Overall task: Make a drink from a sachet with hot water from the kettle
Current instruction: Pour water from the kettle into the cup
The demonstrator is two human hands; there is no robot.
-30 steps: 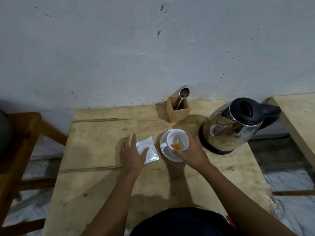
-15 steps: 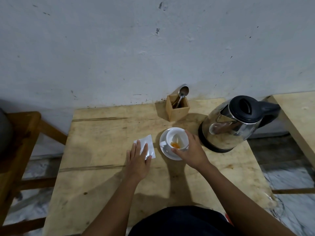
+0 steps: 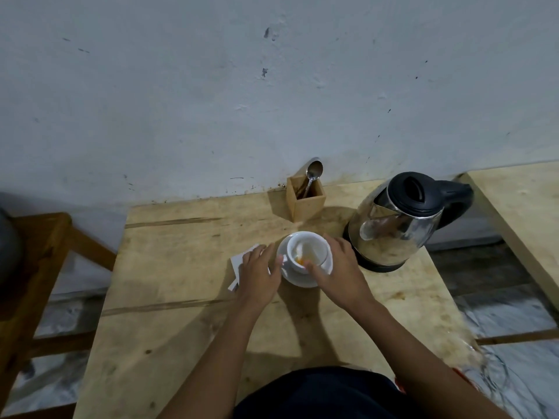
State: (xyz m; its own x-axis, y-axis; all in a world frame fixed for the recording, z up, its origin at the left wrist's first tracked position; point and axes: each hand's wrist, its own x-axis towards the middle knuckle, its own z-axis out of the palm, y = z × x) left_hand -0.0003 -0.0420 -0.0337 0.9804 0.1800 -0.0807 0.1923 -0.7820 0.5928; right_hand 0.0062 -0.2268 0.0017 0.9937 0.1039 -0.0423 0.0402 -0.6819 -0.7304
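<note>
1. On the wooden table (image 3: 181, 297), centre: white cup (image 3: 307, 251) on a white saucer (image 3: 298, 279), w/ both hands round it.
2. Just right of the cup: steel kettle (image 3: 396, 228), round body, black lid and handle, sitting on a black base; near the right hand but apart.
3. Behind the cup, by the wall (image 3: 242, 86): square wooden holder (image 3: 305, 201) w/ a metal spoon (image 3: 313, 176) leaning in it, bowl end up.
4. Left of the saucer: white sachet (image 3: 237, 263), flat on the table, mostly covered by the left hand.
5. Cup contents: small orange patch at the bottom, pale smear up the inner wall.
6. Left hand (image 3: 258, 275): fingers loosely spread, lying over the sachet, fingertips at the saucer's left rim; can't tell if it's gripping anything.
7. Right hand (image 3: 338, 272): curled round the cup's right side, thumb at the near rim, holding it.
8. Wall is pale, scuffed, chipped in spots; table top is rough plank w/ dark streaks.
</note>
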